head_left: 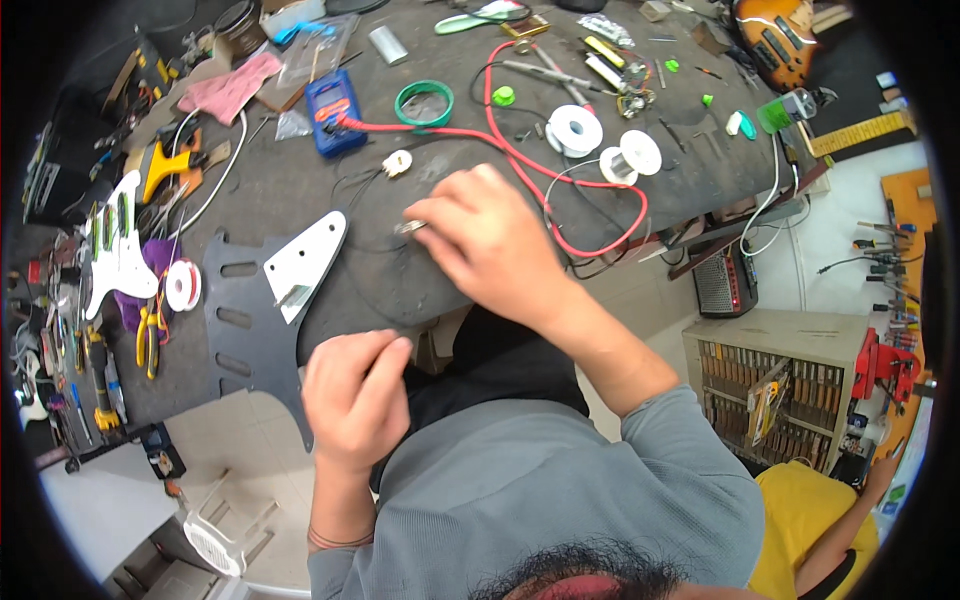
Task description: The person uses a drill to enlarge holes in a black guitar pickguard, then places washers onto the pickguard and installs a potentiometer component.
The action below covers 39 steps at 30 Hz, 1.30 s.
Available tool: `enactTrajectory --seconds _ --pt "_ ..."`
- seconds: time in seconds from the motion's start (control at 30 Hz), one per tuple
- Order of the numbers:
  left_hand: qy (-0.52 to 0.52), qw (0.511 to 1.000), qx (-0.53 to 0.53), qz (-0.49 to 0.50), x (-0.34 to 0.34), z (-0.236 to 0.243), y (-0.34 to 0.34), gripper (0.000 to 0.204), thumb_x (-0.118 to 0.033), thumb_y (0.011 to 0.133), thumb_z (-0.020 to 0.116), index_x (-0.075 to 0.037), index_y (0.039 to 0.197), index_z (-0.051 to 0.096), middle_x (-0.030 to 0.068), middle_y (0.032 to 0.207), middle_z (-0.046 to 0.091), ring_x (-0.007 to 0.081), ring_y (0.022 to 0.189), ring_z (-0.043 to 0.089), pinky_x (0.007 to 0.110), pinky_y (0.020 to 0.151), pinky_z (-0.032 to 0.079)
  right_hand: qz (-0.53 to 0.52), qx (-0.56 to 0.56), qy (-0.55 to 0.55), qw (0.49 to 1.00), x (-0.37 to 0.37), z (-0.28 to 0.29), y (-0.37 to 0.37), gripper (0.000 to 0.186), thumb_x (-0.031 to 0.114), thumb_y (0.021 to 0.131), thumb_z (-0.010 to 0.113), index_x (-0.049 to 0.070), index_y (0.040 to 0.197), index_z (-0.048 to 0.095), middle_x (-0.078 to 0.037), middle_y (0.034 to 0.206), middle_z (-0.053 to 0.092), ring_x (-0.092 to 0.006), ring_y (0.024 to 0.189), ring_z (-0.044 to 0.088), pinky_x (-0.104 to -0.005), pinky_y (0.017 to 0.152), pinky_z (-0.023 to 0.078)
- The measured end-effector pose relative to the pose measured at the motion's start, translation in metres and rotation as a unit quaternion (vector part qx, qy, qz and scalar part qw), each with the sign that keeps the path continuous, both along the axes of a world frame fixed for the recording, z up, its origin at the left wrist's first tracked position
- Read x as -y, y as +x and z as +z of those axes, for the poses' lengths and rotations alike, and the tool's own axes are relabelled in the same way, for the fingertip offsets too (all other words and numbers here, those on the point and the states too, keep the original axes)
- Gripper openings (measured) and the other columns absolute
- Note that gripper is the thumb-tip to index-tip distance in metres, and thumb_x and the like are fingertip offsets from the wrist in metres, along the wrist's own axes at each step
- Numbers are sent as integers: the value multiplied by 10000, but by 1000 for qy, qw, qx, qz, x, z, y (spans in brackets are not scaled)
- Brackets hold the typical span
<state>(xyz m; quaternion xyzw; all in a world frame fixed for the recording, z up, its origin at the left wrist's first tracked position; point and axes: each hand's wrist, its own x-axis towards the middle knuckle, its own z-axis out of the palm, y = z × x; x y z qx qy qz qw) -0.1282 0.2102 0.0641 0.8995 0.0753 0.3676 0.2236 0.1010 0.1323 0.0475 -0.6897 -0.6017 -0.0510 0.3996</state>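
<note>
- One dark grey surface fills the upper half of the view, crowded with tools, wire and guitar parts.
- Dark guitar pickguard with three slots hangs over the near edge of the surface, just left of the left hand.
- White pickguard piece lies tilted on the dark one, touching it.
- Right hand rests on the surface near its front edge, fingers curled narrow around a small metal part at its fingertips.
- Left hand is below the edge, closed in a loose fist; whether it holds anything I cannot tell.
- Red cable loops behind the right hand and runs to a blue meter.
- Two white wire spools sit beyond the loop, near a green ring.
- Small white plug lies just above the metal part.
</note>
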Motion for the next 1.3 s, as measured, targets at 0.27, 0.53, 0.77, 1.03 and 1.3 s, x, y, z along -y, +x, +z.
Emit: enactTrajectory --seconds 0.27,0.53,0.77,1.03,1.3 --pt "-20 998 -57 27 -6 -14 64 315 153 788 708 21 1073 691 139 1071 709 337 913 679 419 774 555 -14 2 22 1000 25 2 13 362 21 863 771 65 1221 731 -79 1143 682 -308 1066 633 -437 901 517" --pt "-17 995 -84 49 -2 -9 101 195 124 887 715 31 1059 709 151 1060 722 335 934 689 416 818 555 -39 86 -59 994 40 -1 59 335 58 851 717 79 1185 715 -103 1324 627 -330 1370 530 -511 1162 413" --pt "-9 991 -110 73 -2 -13 112 188 103 906 718 31 1079 725 141 1058 721 330 939 684 416 831 550 -57 64 -48 995 40 -7 102 214 33 898 649 47 1112 661 -137 1239 633 -350 1228 607 -468 1075 474" --pt "-22 989 -99 111 -2 -12 111 203 98 918 715 36 1111 734 148 1101 724 325 992 689 407 868 553 -90 34 -48 994 43 -9 134 208 -61 906 645 30 1092 671 -114 1186 641 -350 1155 638 -461 1006 511" --pt "-24 984 -87 152 -4 -17 110 211 55 948 707 37 1157 734 166 1210 717 347 1099 694 412 938 557 -81 60 1 995 52 -1 121 198 -26 881 667 33 1070 669 -119 1140 615 -333 1138 603 -455 988 480"
